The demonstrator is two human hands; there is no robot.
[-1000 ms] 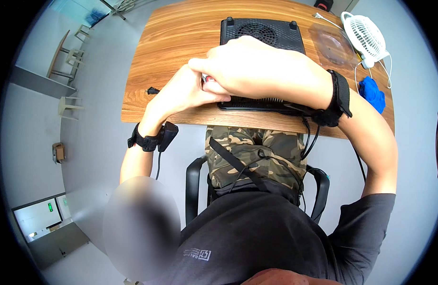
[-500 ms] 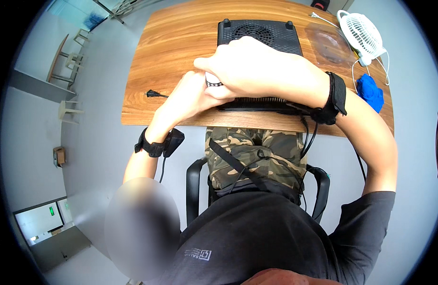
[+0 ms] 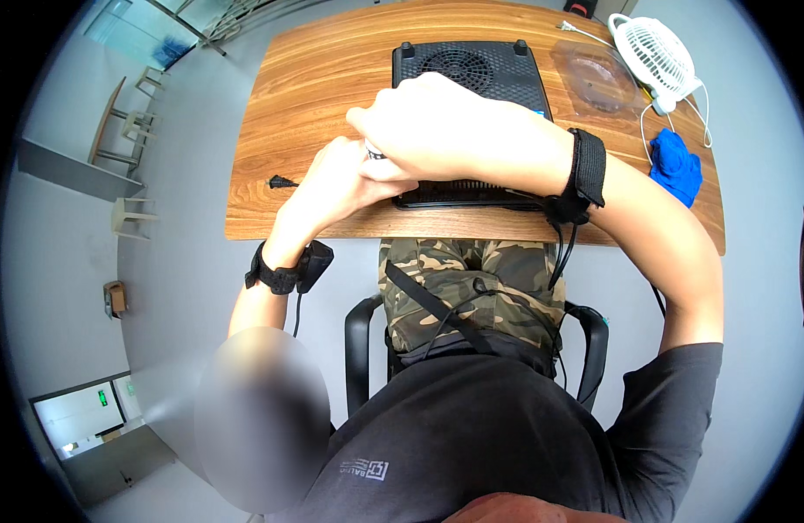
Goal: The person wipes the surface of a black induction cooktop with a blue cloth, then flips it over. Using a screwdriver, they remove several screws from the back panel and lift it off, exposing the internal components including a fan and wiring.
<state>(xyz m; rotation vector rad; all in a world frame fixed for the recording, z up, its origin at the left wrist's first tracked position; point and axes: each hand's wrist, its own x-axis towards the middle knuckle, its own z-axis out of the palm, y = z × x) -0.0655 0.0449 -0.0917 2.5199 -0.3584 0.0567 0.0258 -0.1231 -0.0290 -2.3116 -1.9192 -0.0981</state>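
My right hand (image 3: 437,126) is closed around a small white object with a black pattern (image 3: 373,152), of which only a sliver shows between the fingers. From the lower left, my left hand (image 3: 332,179) meets it, its fingers closed at the same object and partly hidden by my right hand. Both hands are above the near left part of a black appliance (image 3: 507,70), which has a round fan grille, small feet and a textured surface, like an upturned induction cooker. Its near half is largely covered by my right hand and forearm.
On the wooden table (image 3: 289,96), a black plug (image 3: 282,182) lies left of my hands. At the right are a clear plastic tray (image 3: 598,78), a white fan (image 3: 655,57) with its cable and a crumpled blue cloth (image 3: 675,166). Cables hang from my right wristband (image 3: 587,170).
My right hand and forearm have shifted slightly left and turned over the white object, so less of it shows. My left hand stays against it.
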